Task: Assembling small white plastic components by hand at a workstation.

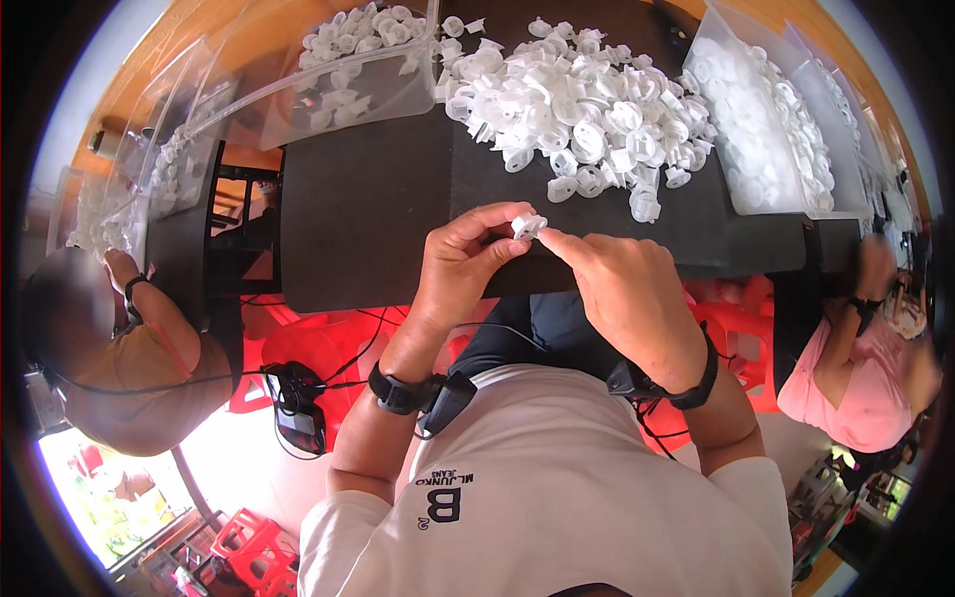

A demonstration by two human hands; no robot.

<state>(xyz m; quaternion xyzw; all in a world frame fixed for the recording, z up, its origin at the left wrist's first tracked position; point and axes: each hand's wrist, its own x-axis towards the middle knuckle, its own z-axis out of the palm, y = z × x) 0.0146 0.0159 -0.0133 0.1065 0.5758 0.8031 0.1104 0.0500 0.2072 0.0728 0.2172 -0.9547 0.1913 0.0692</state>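
Observation:
Near the front edge of the black table (348,219), my left hand (463,254) is closed, pinching a small white round plastic part (528,227) between thumb and fingertips. The part has a disc-like rim and some openings, but its finer details are too small to make out. From the right, my right hand (627,294) meets the same part with its index fingertip; the other fingers are curled, and the thumb is hidden beneath. Just beyond my hands lies a large heap of similar white plastic parts (587,109).
A clear plastic bin (368,95) with white parts stands at the back left, and translucent bins (756,139) full of them at the right. One person (139,348) works at the left, another (856,378) at the right. Red stools (338,348) and cables are below.

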